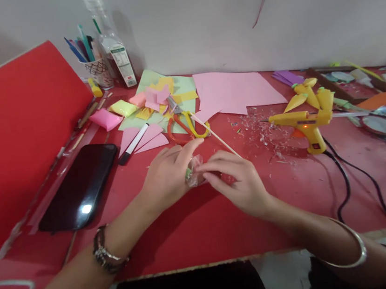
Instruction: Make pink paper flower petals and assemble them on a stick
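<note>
My left hand (168,173) is closed around a small clear plastic packet (194,172) with something green in it. The fingers of my right hand (237,179) pinch the packet's right side. A thin wooden stick (218,137) runs from the scissors to behind my right hand; whether that hand touches it I cannot tell. Just beyond my hands lie scissors (191,127) with one orange and one yellow handle loop. To the left of them, a white marker with a black cap (134,143) rests on pink paper pieces (152,138).
A yellow hot glue gun (303,121) lies at right, its black cord (343,182) running off the front edge. Shavings surround its nozzle. At left are a phone (80,186) and a red board (26,137). A glass bottle (117,55) and pen cup (98,71) stand behind.
</note>
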`<move>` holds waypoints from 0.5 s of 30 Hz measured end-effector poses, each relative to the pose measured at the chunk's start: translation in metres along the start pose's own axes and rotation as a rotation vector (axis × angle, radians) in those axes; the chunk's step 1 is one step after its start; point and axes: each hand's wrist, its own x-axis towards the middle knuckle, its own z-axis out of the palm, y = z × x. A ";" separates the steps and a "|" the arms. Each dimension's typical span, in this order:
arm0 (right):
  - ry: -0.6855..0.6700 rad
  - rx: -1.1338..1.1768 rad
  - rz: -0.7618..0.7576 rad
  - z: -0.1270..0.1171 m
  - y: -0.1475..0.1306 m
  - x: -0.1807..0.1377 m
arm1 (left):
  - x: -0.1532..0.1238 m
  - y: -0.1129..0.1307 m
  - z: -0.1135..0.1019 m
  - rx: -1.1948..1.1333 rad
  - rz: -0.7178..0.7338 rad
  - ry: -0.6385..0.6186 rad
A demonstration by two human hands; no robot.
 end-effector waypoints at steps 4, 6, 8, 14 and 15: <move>0.029 -0.043 0.046 0.002 0.002 0.001 | 0.000 0.002 0.001 0.002 0.018 0.021; 0.007 -0.013 0.072 0.002 0.003 0.001 | -0.001 0.004 0.001 0.034 0.048 0.029; -0.019 0.032 0.102 0.003 0.003 0.000 | -0.001 0.007 0.001 0.073 0.072 0.039; -0.026 0.114 0.125 0.004 0.001 -0.002 | -0.003 0.013 0.002 0.084 0.064 0.001; -0.019 0.119 0.122 0.004 0.001 -0.002 | -0.003 0.014 0.001 0.075 0.058 -0.017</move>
